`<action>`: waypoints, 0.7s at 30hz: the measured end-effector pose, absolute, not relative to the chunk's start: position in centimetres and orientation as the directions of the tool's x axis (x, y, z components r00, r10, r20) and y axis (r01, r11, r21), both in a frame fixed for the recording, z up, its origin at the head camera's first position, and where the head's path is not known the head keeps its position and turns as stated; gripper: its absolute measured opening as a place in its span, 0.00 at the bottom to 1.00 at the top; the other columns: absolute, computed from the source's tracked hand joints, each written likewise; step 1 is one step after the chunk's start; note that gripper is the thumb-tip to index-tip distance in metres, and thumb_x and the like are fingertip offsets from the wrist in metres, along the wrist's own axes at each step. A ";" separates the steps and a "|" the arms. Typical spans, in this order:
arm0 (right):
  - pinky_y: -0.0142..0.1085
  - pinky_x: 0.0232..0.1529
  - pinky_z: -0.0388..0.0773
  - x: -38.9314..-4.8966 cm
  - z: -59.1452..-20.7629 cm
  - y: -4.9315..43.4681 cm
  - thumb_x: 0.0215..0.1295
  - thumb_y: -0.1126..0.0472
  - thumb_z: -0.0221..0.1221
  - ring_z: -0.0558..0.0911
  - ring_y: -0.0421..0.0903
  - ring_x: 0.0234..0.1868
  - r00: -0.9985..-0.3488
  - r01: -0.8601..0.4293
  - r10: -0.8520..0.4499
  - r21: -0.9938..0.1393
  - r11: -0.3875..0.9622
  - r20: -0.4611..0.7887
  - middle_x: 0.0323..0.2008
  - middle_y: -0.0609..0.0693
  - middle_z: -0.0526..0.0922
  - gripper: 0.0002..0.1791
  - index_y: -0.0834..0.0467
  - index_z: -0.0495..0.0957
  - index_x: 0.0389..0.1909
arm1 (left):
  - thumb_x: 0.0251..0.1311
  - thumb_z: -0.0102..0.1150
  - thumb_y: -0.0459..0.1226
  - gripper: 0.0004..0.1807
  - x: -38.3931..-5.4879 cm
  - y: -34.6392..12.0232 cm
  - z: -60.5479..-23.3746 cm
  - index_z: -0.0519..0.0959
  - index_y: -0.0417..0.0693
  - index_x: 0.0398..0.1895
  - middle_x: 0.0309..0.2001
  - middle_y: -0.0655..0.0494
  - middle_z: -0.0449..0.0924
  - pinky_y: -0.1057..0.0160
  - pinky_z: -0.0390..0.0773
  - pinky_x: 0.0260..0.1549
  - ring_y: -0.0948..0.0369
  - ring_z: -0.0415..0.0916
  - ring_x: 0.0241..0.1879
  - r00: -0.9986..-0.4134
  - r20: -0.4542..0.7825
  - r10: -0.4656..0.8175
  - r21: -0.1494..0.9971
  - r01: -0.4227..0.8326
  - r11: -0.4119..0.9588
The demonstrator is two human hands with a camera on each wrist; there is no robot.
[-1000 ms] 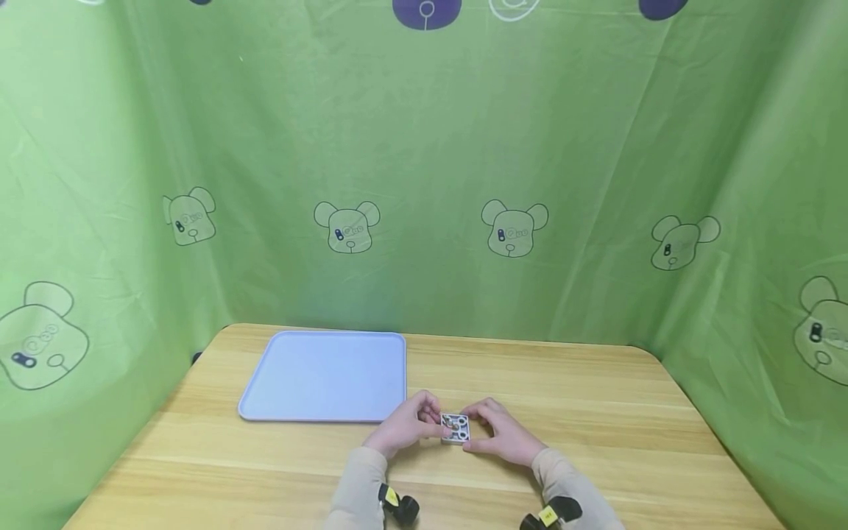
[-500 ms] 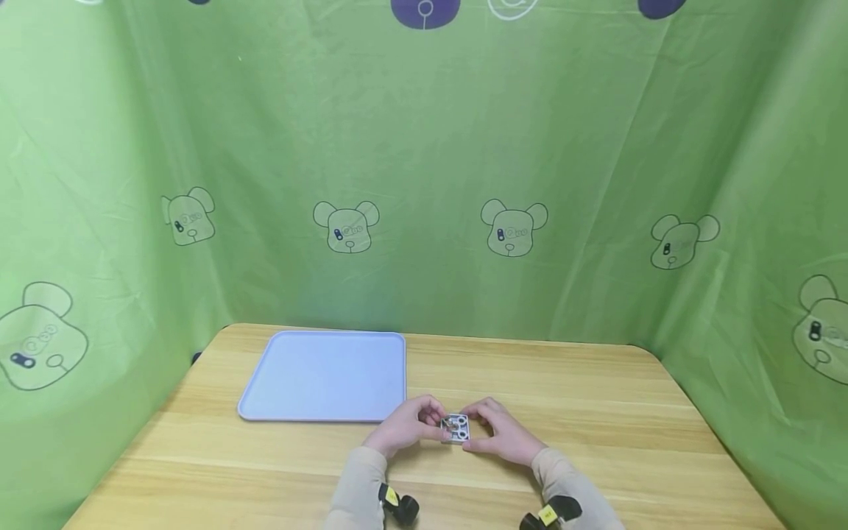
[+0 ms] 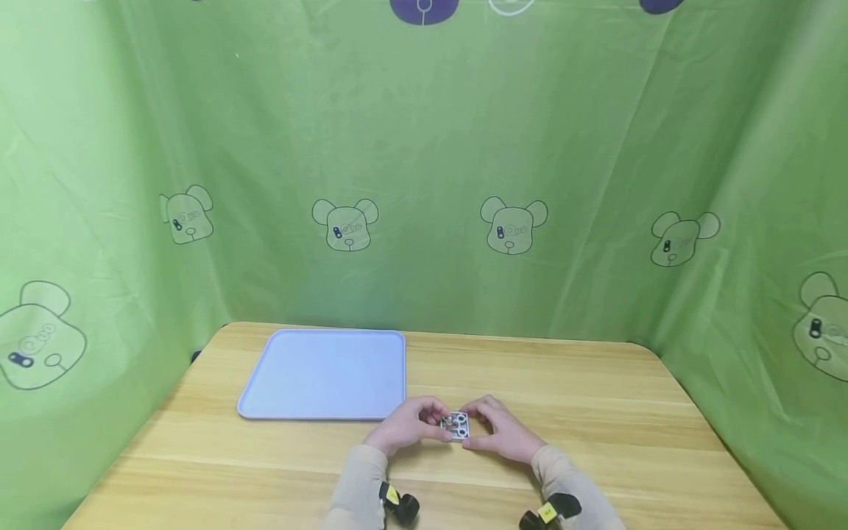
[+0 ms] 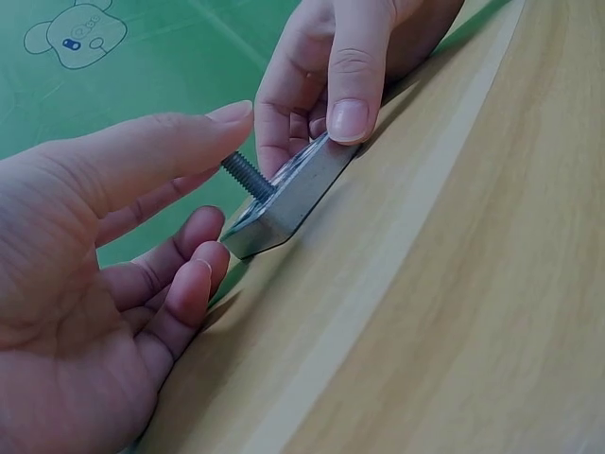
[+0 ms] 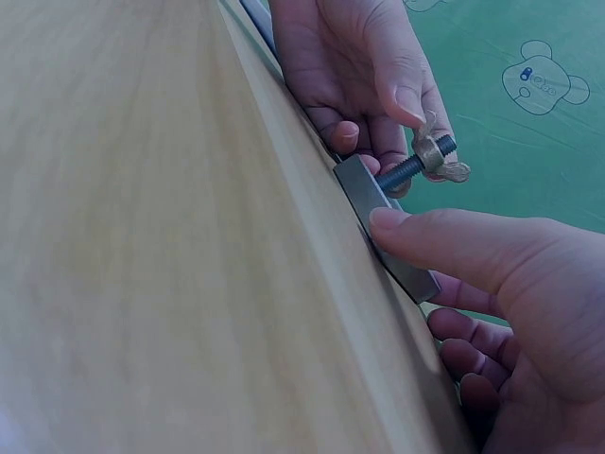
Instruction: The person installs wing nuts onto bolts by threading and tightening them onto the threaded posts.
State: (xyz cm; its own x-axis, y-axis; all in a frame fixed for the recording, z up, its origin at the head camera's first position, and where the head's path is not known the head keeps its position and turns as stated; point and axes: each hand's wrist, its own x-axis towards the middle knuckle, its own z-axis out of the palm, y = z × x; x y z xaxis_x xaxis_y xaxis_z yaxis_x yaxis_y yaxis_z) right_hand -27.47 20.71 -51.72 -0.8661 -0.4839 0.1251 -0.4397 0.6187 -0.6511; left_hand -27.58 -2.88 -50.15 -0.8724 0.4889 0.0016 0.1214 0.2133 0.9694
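Observation:
A small square metal block (image 3: 462, 425), with round holes in its top face, lies between the two hands low on the table. My right hand (image 3: 505, 434) grips it, thumb on the near side and fingers at the far side. A threaded bolt (image 4: 248, 177) sticks up from the block's left part. In the right wrist view a wing nut (image 5: 431, 156) sits near the bolt's free end. My left hand (image 3: 409, 427) pinches at this nut, thumb tip against one wing and index finger behind it. Its other fingers curl loosely beside the block.
A pale blue rectangular tray (image 3: 324, 375) lies on the wooden table (image 3: 563, 383), to the left and behind the hands. Green curtains (image 3: 424, 280) with bear prints enclose the back and both sides. Each sleeve carries a black wrist camera (image 3: 400, 506).
The left thumb has drawn back slightly to the left, uncovering more of the block's top. The right hand and the block stay in place.

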 end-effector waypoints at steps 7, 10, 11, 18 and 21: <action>0.38 0.55 0.71 -27.4 -51.7 20.7 0.54 0.43 0.68 0.72 0.44 0.50 -0.866 -0.438 -0.485 -0.650 0.621 0.120 0.49 0.44 0.74 0.28 0.50 0.76 0.53 | 0.53 0.69 0.37 0.11 -27.8 -2.8 -50.5 0.82 0.46 0.40 0.33 0.59 0.78 0.62 0.69 0.42 0.62 0.72 0.37 -0.872 0.024 0.489 0.959 0.158 0.235; 0.38 0.55 0.71 -27.4 -51.6 20.7 0.54 0.43 0.68 0.72 0.44 0.50 -0.866 -0.437 -0.485 -0.651 0.620 0.120 0.49 0.44 0.74 0.28 0.51 0.76 0.53 | 0.55 0.68 0.38 0.11 -27.8 -2.8 -50.5 0.83 0.46 0.40 0.34 0.59 0.78 0.62 0.68 0.42 0.62 0.72 0.37 -0.872 0.022 0.489 0.956 0.162 0.245; 0.38 0.55 0.71 -27.4 -51.6 20.7 0.54 0.43 0.68 0.72 0.44 0.50 -0.866 -0.437 -0.485 -0.652 0.620 0.119 0.49 0.44 0.74 0.28 0.51 0.76 0.53 | 0.55 0.67 0.38 0.11 -27.8 -2.9 -50.5 0.83 0.46 0.40 0.34 0.59 0.78 0.61 0.68 0.43 0.62 0.72 0.37 -0.871 0.022 0.491 0.955 0.163 0.247; 0.38 0.55 0.71 -27.3 -51.5 20.6 0.54 0.43 0.68 0.72 0.44 0.50 -0.870 -0.427 -0.480 -0.653 0.626 0.109 0.48 0.45 0.74 0.28 0.51 0.76 0.53 | 0.58 0.65 0.38 0.09 -27.8 -2.9 -50.5 0.84 0.48 0.42 0.39 0.57 0.81 0.58 0.69 0.47 0.63 0.73 0.40 -0.864 0.020 0.504 0.949 0.175 0.262; 0.38 0.55 0.71 -27.3 -51.4 20.7 0.54 0.43 0.68 0.72 0.44 0.51 -0.870 -0.427 -0.481 -0.654 0.624 0.109 0.49 0.45 0.74 0.28 0.51 0.76 0.53 | 0.59 0.64 0.38 0.09 -27.7 -2.9 -50.4 0.84 0.49 0.42 0.41 0.56 0.82 0.58 0.69 0.48 0.63 0.74 0.41 -0.862 0.014 0.506 0.950 0.169 0.261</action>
